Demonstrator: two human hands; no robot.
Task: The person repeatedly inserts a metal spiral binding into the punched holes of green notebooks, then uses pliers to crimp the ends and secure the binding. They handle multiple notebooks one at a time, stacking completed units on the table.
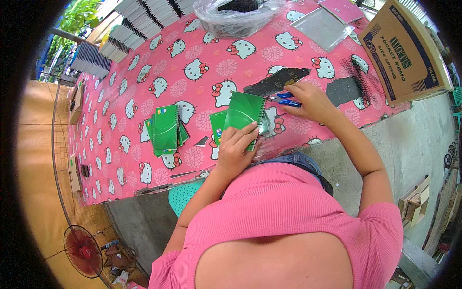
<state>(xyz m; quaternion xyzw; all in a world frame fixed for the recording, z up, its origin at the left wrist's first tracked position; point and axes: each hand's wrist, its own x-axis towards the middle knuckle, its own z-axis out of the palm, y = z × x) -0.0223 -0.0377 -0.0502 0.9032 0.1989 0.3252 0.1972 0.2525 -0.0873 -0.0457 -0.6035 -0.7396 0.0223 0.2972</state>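
Note:
A green spiral notebook (244, 111) lies in front of me on top of other green notebooks, its wire coil along the right edge. My left hand (237, 148) is closed on its lower part, fingers stretched over the cover near the coil. My right hand (308, 102) grips blue-handled pliers (290, 102), their metal jaws pointing left at the upper end of the coil. Whether the jaws touch the wire is too small to tell. To the left sits a small uneven stack of green notebooks (166, 129).
Black sheet pieces (276, 83) and loose black coils (358, 79) lie beyond the pliers. A cardboard box (406, 53) stands at the right edge. Stacked notebooks (137, 21) and a plastic bag (236, 21) occupy the far side. A red fan (83, 251) is at lower left.

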